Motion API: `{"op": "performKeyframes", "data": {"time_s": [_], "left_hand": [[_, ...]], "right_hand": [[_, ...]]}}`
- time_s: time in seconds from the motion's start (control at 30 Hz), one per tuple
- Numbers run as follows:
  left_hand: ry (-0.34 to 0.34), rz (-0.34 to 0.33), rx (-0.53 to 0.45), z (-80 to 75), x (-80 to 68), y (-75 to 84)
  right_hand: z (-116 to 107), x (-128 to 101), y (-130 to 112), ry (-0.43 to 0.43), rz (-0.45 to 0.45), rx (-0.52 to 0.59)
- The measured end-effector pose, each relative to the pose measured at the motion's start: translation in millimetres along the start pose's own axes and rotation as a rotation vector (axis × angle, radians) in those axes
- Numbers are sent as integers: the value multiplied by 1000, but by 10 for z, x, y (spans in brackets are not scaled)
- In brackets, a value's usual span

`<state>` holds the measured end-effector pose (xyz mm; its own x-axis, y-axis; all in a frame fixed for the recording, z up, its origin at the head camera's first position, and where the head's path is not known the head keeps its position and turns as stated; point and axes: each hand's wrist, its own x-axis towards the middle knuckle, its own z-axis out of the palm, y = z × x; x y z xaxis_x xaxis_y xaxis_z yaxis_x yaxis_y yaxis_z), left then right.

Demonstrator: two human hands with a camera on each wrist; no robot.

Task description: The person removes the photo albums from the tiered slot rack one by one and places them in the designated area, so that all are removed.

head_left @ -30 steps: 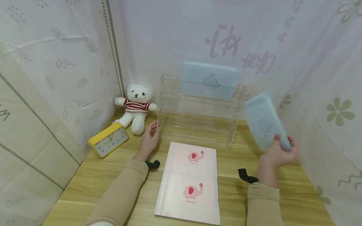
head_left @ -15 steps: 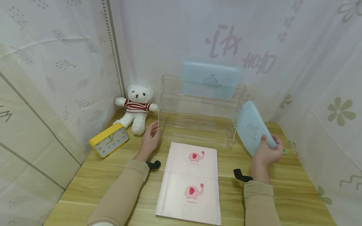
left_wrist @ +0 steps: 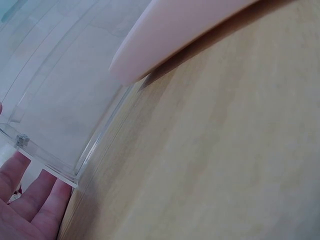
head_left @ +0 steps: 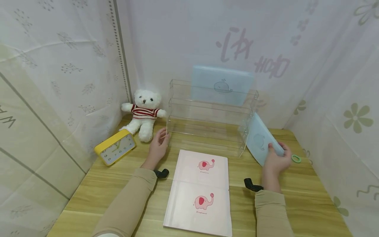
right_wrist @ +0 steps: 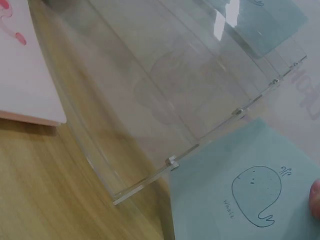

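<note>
My right hand grips a light blue whale notebook, thumb on the cover and fingers behind its outer edge. The notebook stands tilted close beside the right end of a clear acrylic tiered rack. In the right wrist view the whale drawing shows, and the notebook's corner overlaps the rack's side panel. My left hand holds the rack's left side panel near its lower front; its fingers lie along the panel's outside in the left wrist view. Another blue whale notebook stands in the rack's top tier.
Two pink stacks of elephant notebooks lie in front of the rack. A white teddy bear and a yellow clock are at the left. A green ring lies right of my right hand, near the curtain.
My right hand has moved left and slightly down with the blue notebook, bringing it to the rack's right end and uncovering the green ring. My left hand has stayed at the rack.
</note>
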<state>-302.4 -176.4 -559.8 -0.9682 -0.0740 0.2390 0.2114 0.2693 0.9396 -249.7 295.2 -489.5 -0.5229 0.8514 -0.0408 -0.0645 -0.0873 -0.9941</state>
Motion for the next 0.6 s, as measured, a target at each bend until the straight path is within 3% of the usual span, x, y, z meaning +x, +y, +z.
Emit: {"op": "performKeyframes", "data": {"time_s": [0.23, 0.6], "left_hand": [[5, 5, -21, 7, 10, 4], [18, -9, -30, 21, 3, 2]], "right_hand": [[32, -22, 34, -70, -67, -144], [40, -76, 29, -189, -109, -186]]}}
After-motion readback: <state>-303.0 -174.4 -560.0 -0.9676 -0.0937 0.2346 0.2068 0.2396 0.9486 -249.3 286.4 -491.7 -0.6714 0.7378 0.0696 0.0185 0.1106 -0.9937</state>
